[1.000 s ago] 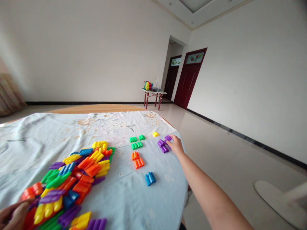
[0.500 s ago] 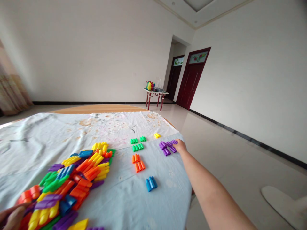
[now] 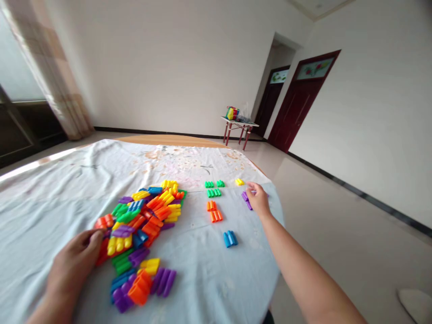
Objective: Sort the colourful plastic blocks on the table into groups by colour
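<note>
My right hand (image 3: 258, 199) is over the purple bullet-shaped plastic blocks (image 3: 245, 196) at the table's right side, hiding some of them. Its fingers are apart and I see nothing held in them. At the left, my left hand (image 3: 76, 256) reaches against the edge of a mixed heap of blocks, its thumb and forefinger loosely apart beside a red-orange block (image 3: 103, 252). The other left fingers are hidden. Across the heap lie yellow blocks (image 3: 119, 245), blue blocks (image 3: 137, 205) and green blocks (image 3: 128, 216).
Between heap and right hand lie green blocks (image 3: 213, 193), orange blocks (image 3: 216, 216), a blue block (image 3: 230, 239) and a yellow block (image 3: 239, 182). A cloth (image 3: 189, 288) covers the round table (image 3: 168, 140). Beyond stands a small table (image 3: 240, 121) with a colourful bag (image 3: 232, 113).
The view has swung left and down, bringing more of my left hand and the near heap into sight. My right hand has lifted from the purple blocks' right edge and moved over them, fingers spreading.
</note>
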`<state>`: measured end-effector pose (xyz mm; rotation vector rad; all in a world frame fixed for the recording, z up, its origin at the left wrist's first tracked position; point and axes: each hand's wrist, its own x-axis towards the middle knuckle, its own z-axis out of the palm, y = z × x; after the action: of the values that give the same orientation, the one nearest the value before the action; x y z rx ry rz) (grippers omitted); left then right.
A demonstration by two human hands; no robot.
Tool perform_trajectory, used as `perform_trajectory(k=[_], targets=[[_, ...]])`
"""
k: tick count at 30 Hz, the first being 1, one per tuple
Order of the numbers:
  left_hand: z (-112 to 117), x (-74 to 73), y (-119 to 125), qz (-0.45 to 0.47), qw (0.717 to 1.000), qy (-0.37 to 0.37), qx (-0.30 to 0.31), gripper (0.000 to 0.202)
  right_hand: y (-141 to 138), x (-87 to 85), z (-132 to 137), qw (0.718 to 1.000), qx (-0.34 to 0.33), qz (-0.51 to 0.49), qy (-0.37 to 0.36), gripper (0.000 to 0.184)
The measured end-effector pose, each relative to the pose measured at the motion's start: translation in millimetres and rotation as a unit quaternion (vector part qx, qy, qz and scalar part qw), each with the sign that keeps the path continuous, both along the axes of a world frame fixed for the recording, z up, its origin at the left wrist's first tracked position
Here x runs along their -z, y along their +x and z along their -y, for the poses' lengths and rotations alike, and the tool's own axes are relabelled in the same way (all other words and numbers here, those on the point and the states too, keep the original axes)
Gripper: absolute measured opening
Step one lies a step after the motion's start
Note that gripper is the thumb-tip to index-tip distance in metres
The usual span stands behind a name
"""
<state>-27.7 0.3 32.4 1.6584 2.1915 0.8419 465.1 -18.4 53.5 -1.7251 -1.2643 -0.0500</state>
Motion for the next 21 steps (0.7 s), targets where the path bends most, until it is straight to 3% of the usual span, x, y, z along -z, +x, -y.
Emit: perform_trajectory(k=[2, 6, 10, 15, 17, 21], targets=[[5.6, -0.4, -3.2, 0.024, 0.999, -0.022, -0.002, 0.043, -44.7, -2.7, 6.0, 0.993, -0.11, -0.028, 0.026, 0.028], [5.5, -0.8, 0.9, 0.037, 0.999, -0.016, 0.002, 0.042, -131.6, -2.0, 22.4, 0.959, -0.276, -0.048, -0.033, 0.021], [5.9, 1.7, 2.8, 0.046, 0.999, -0.01, 0.011, 0.042, -187.4, 2.9, 37.3, 0.912, -0.398, -0.027, -0.101, 0.019], [7.7, 1.7, 2.4, 0.054, 0.998, -0.005, 0.018, 0.04, -207.0, 11.2, 52.6, 0.847, -0.502, -0.024, -0.174, 0.025], [8.4, 0.5, 3.0, 0.057, 0.998, -0.002, 0.019, 0.039, -207.4, 15.1, 55.6, 0.842, -0.506, -0.029, -0.186, 0.027], [9.5, -0.6, 4.7, 0.061, 0.998, 0.007, 0.019, 0.04, -210.7, 17.5, 57.0, 0.863, -0.481, -0.003, -0.157, 0.025]])
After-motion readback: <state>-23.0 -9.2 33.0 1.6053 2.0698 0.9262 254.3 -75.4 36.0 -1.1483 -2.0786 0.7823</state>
